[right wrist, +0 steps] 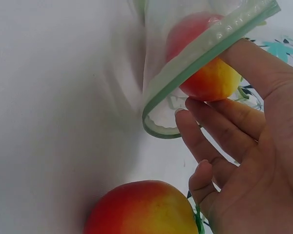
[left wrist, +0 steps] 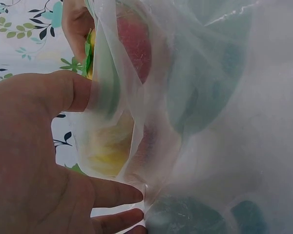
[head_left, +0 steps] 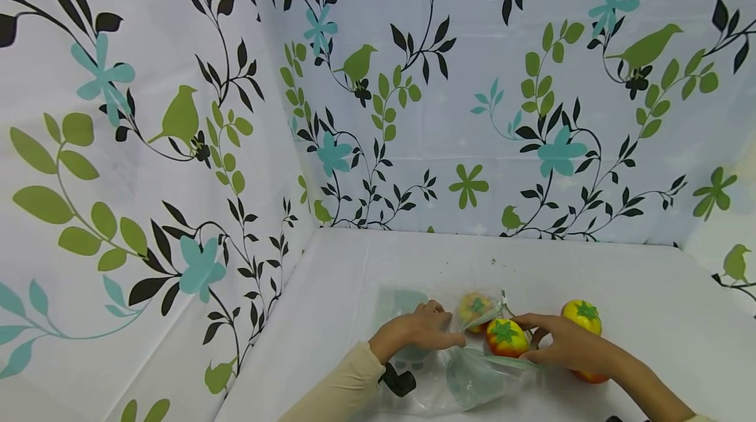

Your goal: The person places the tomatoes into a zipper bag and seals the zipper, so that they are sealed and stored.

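Patterned cloth point(head_left: 177, 113) fills the left of my head feed and runs across the top, printed with green birds, dark leaves and teal flowers. Below it spreads the white bench point(head_left: 354, 258). At lower centre the left grip point(head_left: 420, 329), a bare hand, rests on a clear bag point(head_left: 434, 396); its fingers lie loosely along the plastic, unclenched, and on my left wrist view the thumb tip slips behind the film, where I lose it. A black object point(head_left: 398, 382) by the sleeve is too indistinct to name. Teal patches on the bag (print, or something showing through, I can't say) are too blurred to read as a label. Just right of that hand, the bagged fruit point(head_left: 474, 309) looks hazy through the film. Next, at the bag's mouth, sits the held fruit point(head_left: 506, 338), red and yellow with green leaves, part bare and part behind the zip strip point(right wrist: 200, 63). The right grip point(head_left: 564, 342) grasps it between thumb and fingers. Farther right, the upper fruit point(head_left: 581, 314) is partly covered by that hand, and the lower fruit point(head_left: 590, 377) mostly hidden behind the wrist. A dark thing point(head_left: 614, 419) is cut off at the bottom edge.
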`<action>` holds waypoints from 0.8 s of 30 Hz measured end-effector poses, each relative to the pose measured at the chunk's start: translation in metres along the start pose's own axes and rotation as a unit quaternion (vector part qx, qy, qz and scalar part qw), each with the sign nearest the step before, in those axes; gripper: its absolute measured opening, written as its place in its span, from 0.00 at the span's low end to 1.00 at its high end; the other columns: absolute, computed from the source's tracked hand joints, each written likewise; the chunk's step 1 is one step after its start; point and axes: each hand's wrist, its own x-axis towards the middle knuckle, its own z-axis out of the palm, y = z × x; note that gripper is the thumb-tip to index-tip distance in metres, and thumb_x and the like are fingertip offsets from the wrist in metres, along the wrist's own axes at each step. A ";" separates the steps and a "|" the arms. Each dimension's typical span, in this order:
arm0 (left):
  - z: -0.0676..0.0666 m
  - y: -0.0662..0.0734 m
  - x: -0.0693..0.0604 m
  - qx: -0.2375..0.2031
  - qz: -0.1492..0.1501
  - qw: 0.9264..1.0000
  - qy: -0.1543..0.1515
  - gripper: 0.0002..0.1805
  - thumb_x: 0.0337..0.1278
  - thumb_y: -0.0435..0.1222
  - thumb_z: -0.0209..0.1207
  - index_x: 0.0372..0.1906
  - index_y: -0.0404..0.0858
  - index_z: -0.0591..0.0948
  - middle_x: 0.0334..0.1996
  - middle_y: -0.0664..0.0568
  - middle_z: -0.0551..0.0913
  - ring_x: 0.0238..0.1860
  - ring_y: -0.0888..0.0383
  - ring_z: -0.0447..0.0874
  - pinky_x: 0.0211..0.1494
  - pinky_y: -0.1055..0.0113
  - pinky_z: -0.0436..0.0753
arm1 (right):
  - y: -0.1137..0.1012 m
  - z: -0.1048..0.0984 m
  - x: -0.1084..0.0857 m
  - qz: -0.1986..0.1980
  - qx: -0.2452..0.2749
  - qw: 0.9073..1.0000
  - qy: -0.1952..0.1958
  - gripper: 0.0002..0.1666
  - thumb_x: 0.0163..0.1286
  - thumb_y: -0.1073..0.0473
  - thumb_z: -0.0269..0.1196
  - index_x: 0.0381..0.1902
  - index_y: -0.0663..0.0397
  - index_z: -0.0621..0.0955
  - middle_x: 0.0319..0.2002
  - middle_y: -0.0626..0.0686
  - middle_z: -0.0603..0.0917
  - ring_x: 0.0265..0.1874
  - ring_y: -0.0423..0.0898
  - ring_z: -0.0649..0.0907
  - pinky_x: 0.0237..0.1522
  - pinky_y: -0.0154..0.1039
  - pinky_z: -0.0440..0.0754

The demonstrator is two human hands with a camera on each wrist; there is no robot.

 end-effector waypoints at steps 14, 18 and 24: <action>0.002 -0.001 0.000 -0.014 0.001 1.000 -0.002 0.44 0.65 0.69 0.50 0.80 0.50 0.69 0.76 0.54 0.65 0.77 0.49 0.63 0.71 0.47 0.73 | -0.002 0.017 0.005 -0.011 0.008 1.000 -0.010 0.35 0.69 0.52 0.72 0.72 0.45 0.77 0.51 0.44 0.86 0.38 0.35 0.79 0.42 0.31 0.79; 0.001 0.000 -0.001 -0.010 -0.002 1.000 0.001 0.44 0.65 0.68 0.50 0.80 0.50 0.70 0.75 0.54 0.66 0.76 0.49 0.64 0.71 0.47 0.73 | -0.005 0.017 0.006 -0.012 0.020 1.000 -0.010 0.35 0.68 0.53 0.74 0.69 0.49 0.75 0.59 0.54 0.85 0.39 0.37 0.81 0.44 0.32 0.82; 0.000 0.000 0.000 -0.013 -0.005 1.000 0.001 0.45 0.63 0.68 0.50 0.79 0.50 0.70 0.75 0.54 0.66 0.76 0.50 0.64 0.71 0.48 0.73 | -0.011 0.017 0.006 -0.017 0.051 0.998 -0.015 0.27 0.67 0.58 0.74 0.54 0.53 0.70 0.52 0.55 0.83 0.42 0.41 0.84 0.46 0.36 0.85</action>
